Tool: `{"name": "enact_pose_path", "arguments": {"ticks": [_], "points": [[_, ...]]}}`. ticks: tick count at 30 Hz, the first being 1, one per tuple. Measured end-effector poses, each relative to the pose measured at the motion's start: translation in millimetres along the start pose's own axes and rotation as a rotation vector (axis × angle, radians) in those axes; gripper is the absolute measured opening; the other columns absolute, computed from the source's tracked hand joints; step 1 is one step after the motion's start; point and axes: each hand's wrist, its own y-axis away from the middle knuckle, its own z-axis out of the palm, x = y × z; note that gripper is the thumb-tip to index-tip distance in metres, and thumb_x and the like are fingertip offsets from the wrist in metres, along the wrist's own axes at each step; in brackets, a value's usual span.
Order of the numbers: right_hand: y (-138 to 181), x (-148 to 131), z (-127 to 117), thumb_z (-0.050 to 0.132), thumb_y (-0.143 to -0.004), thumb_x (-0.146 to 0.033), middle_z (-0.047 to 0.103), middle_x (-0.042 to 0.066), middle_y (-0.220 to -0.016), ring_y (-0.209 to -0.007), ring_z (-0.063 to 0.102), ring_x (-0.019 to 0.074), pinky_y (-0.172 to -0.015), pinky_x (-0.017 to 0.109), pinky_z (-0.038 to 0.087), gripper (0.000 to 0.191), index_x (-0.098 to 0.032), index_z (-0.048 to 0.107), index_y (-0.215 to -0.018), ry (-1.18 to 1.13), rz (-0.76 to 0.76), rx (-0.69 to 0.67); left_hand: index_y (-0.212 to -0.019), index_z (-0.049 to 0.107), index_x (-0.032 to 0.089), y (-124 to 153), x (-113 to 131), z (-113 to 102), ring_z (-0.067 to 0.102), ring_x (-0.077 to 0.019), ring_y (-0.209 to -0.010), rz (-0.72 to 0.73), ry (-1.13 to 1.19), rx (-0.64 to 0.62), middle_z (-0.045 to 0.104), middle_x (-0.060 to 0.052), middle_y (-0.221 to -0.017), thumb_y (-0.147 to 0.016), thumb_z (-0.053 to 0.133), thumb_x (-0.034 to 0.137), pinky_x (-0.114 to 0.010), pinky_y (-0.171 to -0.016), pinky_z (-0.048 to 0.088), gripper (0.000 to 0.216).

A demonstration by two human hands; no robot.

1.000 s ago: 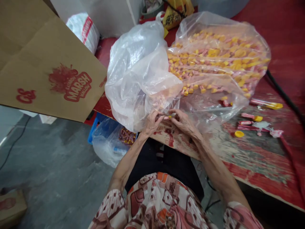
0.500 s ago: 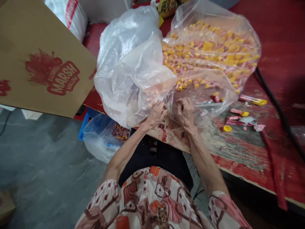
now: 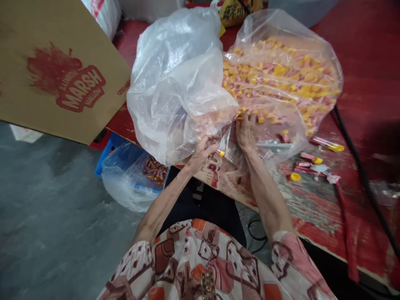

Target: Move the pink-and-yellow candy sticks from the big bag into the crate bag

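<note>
My left hand (image 3: 202, 155) is closed at the near edge of the table around a small pink tube with a yellow cap (image 3: 221, 153). Its fingers lie against a cloudy plastic bag (image 3: 175, 79). To the right, a clear bag (image 3: 281, 27) lies with its mouth toward me, full of yellow-capped pink tubes (image 3: 278, 83). My right hand (image 3: 246, 132) reaches into that mouth with fingers stretched forward, the fingertips at the nearest tubes. Whether a tube touches those fingertips is hard to make out.
A cardboard box (image 3: 62, 79) stands on the left. Below the table edge sits a blue crate (image 3: 106, 154) with a plastic bag of tubes. Loose tubes, a yellow cap (image 3: 295, 177) and a red strip (image 3: 346, 233) lie at right, near a black cable (image 3: 356, 154).
My right hand has moved forward, to the tubes at the bag's mouth. My left hand stays near the table edge, and a yellow-capped tube now shows at its fingers.
</note>
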Motion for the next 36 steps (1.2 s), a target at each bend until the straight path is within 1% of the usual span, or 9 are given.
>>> {"name": "enact_pose_path", "arguments": {"ticks": [4, 9, 13, 17, 21, 26, 32, 34, 36], "points": [[0.1, -3.4, 0.8, 0.056, -0.112, -0.018, 0.066, 0.02, -0.145, -0.119, 0.061, 0.0277, -0.102, 0.042, 0.053, 0.023, -0.016, 0.07, -0.131, 0.028, 0.022, -0.02, -0.139, 0.069, 0.023, 7.0, -9.4, 9.0, 0.075, -0.0176, -0.089, 0.166, -0.35, 0.059, 0.072, -0.005, -0.115, -0.108, 0.068, 0.025, -0.03, -0.082, 0.066, 0.031], [9.8, 9.9, 0.6, 0.055, -0.109, -0.02, 0.072, 0.017, -0.124, -0.113, 0.06, 0.0278, -0.106, 0.045, 0.051, 0.012, -0.021, 0.065, -0.116, -0.205, 0.021, 0.093, -0.141, 0.074, 0.021, 7.7, -16.7, 18.3, 0.081, -0.0308, -0.12, 0.417, -0.932, -0.183, 0.08, -0.013, -0.132, -0.1, 0.063, 0.006, -0.042, -0.103, 0.067, 0.045], [34.8, 8.1, -5.8, 0.058, -0.114, -0.046, 0.07, 0.009, -0.106, -0.096, 0.063, 0.0253, -0.094, 0.042, 0.055, 0.024, -0.022, 0.065, -0.115, -0.368, 0.048, 0.169, -0.149, 0.074, 0.026, 15.8, -15.3, 23.0, 0.082, -0.0337, -0.123, 0.567, -0.963, -0.09, 0.082, -0.015, -0.135, -0.111, 0.06, 0.014, -0.046, -0.106, 0.069, 0.042], [76.7, -7.7, -5.2, 0.055, -0.115, -0.061, 0.074, 0.009, -0.109, -0.088, 0.066, 0.0244, -0.088, 0.041, 0.058, 0.042, -0.022, 0.069, -0.123, -0.42, -0.012, 0.18, -0.152, 0.072, 0.027, 26.8, -33.8, 30.0, 0.083, -0.0312, -0.118, 0.658, -0.958, 0.006, 0.083, -0.014, -0.126, -0.116, 0.055, 0.017, -0.049, -0.105, 0.07, 0.041], [99.8, -7.3, 6.1, 0.055, -0.114, -0.056, 0.076, 0.012, -0.113, -0.094, 0.069, 0.0263, -0.093, 0.043, 0.062, 0.04, -0.022, 0.074, -0.126, -0.393, -0.124, 0.055, -0.155, 0.065, 0.018, 32.6, -46.7, 23.1, 0.083, -0.0276, -0.112, 0.65, -0.929, 0.022, 0.082, -0.013, -0.12, -0.112, 0.053, 0.014, -0.043, -0.102, 0.071, 0.045], [98.7, 8.4, 14.0, 0.06, -0.113, -0.044, 0.076, 0.012, -0.115, -0.095, 0.07, 0.0267, -0.095, 0.043, 0.064, 0.033, -0.023, 0.075, -0.132, -0.346, -0.23, 0.009, -0.153, 0.065, 0.021, 42.2, -38.0, 6.7, 0.082, -0.0266, -0.118, 0.628, -0.922, 0.18, 0.082, -0.014, -0.129, -0.114, 0.053, 0.019, -0.042, -0.109, 0.069, 0.04], [102.8, 7.1, 15.1, 0.056, -0.108, -0.027, 0.073, 0.012, -0.119, -0.103, 0.075, 0.0278, -0.096, 0.043, 0.065, 0.033, -0.026, 0.079, -0.132, -0.293, -0.304, 0.041, -0.132, 0.072, 0.023, 37.3, -45.5, -11.0, 0.083, -0.0246, -0.107, 0.541, -0.961, 0.044, 0.082, -0.009, -0.114, -0.11, 0.058, 0.017, -0.038, -0.101, 0.07, 0.027], [104.6, 3.7, 14.2, 0.056, -0.109, -0.027, 0.074, 0.011, -0.118, -0.104, 0.075, 0.0279, -0.095, 0.042, 0.065, 0.033, -0.027, 0.08, -0.132, -0.297, -0.308, 0.053, -0.132, 0.072, 0.025, 21.3, -38.8, -27.5, 0.082, -0.0251, -0.108, 0.5, -0.969, 0.121, 0.082, -0.01, -0.118, -0.109, 0.06, 0.016, -0.038, -0.102, 0.07, 0.028], [106.1, -0.4, 12.3, 0.056, -0.112, -0.029, 0.075, 0.011, -0.118, -0.103, 0.075, 0.0272, -0.095, 0.041, 0.065, 0.032, -0.027, 0.079, -0.133, -0.318, -0.308, 0.074, -0.134, 0.07, 0.025, -2.8, -25.6, -50.1, 0.081, -0.0266, -0.11, 0.426, -0.983, 0.315, 0.08, -0.012, -0.124, -0.109, 0.059, 0.016, -0.04, -0.104, 0.069, 0.029]]}}
